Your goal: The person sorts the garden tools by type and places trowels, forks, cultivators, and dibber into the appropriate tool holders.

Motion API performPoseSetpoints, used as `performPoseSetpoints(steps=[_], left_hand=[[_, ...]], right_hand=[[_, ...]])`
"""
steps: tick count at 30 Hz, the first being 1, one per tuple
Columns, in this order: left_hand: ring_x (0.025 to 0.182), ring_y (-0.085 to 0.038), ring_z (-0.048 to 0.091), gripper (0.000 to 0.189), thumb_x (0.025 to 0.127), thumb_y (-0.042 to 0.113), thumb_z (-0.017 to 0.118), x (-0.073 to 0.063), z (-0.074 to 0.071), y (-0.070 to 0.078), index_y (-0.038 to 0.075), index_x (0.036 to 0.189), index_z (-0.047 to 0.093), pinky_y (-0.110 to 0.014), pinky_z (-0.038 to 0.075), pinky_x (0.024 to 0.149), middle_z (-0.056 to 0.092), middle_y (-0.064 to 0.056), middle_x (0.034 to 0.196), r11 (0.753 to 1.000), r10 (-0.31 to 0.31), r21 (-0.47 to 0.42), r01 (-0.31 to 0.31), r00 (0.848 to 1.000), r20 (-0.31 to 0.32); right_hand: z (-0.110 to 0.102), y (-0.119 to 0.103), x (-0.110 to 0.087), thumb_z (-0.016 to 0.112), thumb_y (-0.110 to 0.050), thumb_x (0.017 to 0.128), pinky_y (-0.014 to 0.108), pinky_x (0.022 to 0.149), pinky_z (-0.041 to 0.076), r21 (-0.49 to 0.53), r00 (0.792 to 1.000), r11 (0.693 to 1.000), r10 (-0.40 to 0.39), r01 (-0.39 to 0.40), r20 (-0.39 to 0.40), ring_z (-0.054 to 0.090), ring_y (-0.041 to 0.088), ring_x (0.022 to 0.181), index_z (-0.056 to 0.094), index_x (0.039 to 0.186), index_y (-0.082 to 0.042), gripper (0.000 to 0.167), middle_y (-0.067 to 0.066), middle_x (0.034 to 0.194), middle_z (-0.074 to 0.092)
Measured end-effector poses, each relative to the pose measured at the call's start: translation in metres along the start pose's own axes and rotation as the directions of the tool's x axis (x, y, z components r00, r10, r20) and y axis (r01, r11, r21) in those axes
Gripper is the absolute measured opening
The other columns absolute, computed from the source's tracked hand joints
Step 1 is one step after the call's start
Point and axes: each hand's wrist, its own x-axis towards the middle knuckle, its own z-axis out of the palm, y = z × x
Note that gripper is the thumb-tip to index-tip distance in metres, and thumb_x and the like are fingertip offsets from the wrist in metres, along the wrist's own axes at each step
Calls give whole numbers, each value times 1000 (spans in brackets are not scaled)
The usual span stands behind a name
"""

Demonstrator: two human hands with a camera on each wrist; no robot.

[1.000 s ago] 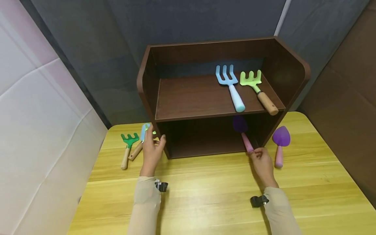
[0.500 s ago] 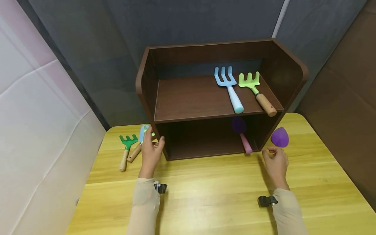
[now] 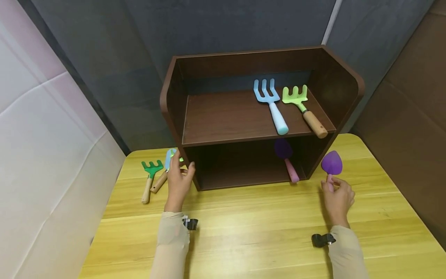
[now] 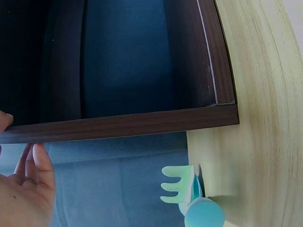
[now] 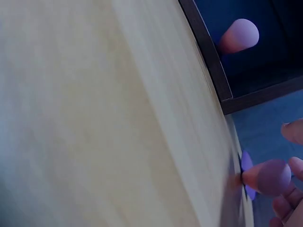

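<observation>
My left hand (image 3: 179, 184) grips the left side panel of a dark brown two-tier shelf (image 3: 226, 116), thumb inside and fingers outside. On the right, my right hand (image 3: 338, 197) is around the pink handle of a purple-bladed trowel (image 3: 332, 162) lying on the table. In the right wrist view its thumb (image 5: 293, 131) stands apart from the handle, and the fingertips are right at it. A second purple trowel (image 3: 292, 170) lies in the lower compartment, its pink handle reaching the front edge.
On the upper shelf lie a light blue hand fork (image 3: 277, 116) and a lime green rake (image 3: 313, 122) with a wooden handle. Left of the shelf are a green rake (image 3: 150, 178) and a light blue tool (image 3: 168, 161), partly behind the left hand.
My right hand has let go of the trowel in the lower compartment and moved right to the handle of the trowel on the table. My left hand keeps its place on the shelf.
</observation>
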Motion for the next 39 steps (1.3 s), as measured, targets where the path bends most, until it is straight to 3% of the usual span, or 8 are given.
performPoseSetpoints(steps=[15, 22, 30, 39], left_hand=[[101, -35, 61, 59, 92, 10, 59, 0, 0, 0, 12, 147, 37, -12, 43, 68, 50, -20, 130, 1000, 20, 1, -20, 1000, -5], [100, -36, 63, 58, 91, 10, 60, 1, 1, 0, 11, 145, 39, -12, 44, 68, 52, -19, 128, 1000, 21, -1, -21, 1000, -15], [100, -35, 62, 58, 91, 9, 59, 2, 1, 1, 10, 145, 39, -32, 51, 70, 52, -21, 126, 1000, 14, 11, -14, 1000, -8], [102, -35, 62, 58, 91, 10, 59, 1, 1, -1, 12, 145, 39, -15, 45, 69, 52, -19, 128, 1000, 1, 1, -1, 1000, -3]], right_hand=[[5, 12, 1, 64, -38, 90, 56, 104, 20, -26, 988, 991, 134, -132, 72, 33, 46, 124, 48, 132, 2, 61, 26, 129, 46], [12, 17, 1, 65, -41, 88, 55, 104, 20, -25, 991, 992, 128, -128, 30, 36, 45, 122, 47, 134, 1, 66, 25, 127, 49], [15, 19, -1, 65, -42, 88, 55, 104, 19, -46, 992, 991, 124, -123, 24, 37, 45, 122, 46, 136, 0, 67, 24, 127, 50], [19, 20, -1, 62, -30, 87, 53, 98, 24, -79, 993, 990, 114, -116, -30, 41, 44, 115, 53, 130, 0, 53, 26, 121, 55]])
